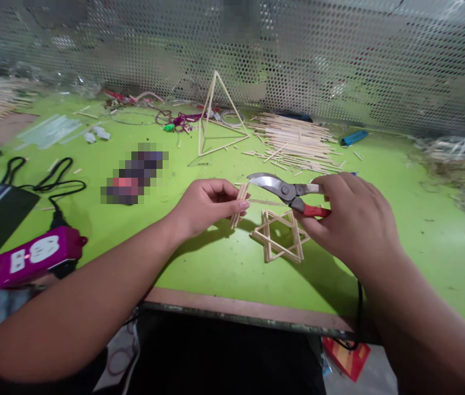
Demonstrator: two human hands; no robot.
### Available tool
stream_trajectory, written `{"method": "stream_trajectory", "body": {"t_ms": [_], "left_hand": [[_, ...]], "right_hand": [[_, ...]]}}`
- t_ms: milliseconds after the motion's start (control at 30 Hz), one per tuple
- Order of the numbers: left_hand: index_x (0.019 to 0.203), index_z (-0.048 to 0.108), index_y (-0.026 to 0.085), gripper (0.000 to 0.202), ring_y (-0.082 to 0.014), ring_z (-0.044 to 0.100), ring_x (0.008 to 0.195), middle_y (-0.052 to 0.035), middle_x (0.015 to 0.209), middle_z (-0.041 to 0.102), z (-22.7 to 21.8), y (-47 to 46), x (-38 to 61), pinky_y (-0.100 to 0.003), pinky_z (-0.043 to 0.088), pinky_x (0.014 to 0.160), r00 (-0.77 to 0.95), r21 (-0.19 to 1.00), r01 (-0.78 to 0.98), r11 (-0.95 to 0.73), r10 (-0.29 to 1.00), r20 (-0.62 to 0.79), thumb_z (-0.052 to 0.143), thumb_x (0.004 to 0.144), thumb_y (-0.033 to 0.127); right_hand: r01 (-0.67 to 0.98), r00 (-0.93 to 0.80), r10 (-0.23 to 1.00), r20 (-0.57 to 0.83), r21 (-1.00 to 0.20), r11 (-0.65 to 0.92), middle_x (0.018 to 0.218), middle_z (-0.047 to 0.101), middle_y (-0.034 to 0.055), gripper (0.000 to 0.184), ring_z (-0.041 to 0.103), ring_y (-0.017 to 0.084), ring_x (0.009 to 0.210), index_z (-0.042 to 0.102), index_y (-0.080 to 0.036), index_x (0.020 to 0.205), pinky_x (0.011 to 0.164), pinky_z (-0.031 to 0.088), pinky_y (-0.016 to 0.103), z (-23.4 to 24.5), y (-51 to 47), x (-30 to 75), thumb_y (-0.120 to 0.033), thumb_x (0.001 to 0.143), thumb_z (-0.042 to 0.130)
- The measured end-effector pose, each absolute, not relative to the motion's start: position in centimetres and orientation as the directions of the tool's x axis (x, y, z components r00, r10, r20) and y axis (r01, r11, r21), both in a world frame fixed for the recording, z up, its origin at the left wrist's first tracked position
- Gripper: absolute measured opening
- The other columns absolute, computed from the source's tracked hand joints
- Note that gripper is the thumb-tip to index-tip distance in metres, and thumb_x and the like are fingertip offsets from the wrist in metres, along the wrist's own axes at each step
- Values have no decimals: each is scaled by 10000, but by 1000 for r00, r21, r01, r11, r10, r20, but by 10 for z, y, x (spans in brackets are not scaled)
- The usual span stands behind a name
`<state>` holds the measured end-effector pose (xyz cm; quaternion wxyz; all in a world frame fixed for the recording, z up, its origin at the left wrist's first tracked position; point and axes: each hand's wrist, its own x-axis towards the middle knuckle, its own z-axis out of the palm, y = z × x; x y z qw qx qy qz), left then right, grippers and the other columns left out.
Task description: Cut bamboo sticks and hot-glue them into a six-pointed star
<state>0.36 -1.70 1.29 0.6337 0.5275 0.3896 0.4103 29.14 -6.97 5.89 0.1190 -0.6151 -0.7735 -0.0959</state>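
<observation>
Left fingers: thumb and fingers of one left hand (pixel 205 207) pinched closed on one stick bundle (pixel 241 193); several short sticks, exact count unclear.
Right fingers: one right hand (pixel 356 219) curled around the handles of one pair of pruning shears (pixel 285 190), one handle red; blade tip just beside the bundle's far end.
Star frame: one star frame (pixel 266 245) of layered sticks, lying near, below the shears.
Pyramid frame: one pyramid frame (pixel 231 101), upright, far centre.
Loose sticks: one large stick pile (pixel 298 140), far, right of the pyramid; too many to count.
Cutter: one blue cutter (pixel 353 137), far right, beside the pile.
Power strip: one purple power strip (pixel 37 257), near left.
Surface: one green table (pixel 216 269).
</observation>
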Motion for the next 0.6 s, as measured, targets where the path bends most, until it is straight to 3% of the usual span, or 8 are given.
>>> {"method": "stream_trajectory", "body": {"t_ms": [600], "left_hand": [[803, 769, 149, 428, -173, 773, 614, -29, 711, 798, 10, -17, 5, -299, 672, 612, 414, 962, -209, 175, 907, -75, 1103, 676, 386]], "right_hand": [[964, -255, 884, 392, 32, 264, 976, 726, 140, 347, 662, 349, 872, 690, -200, 1141, 781, 494, 457, 49, -67, 290, -451, 902, 687]]}}
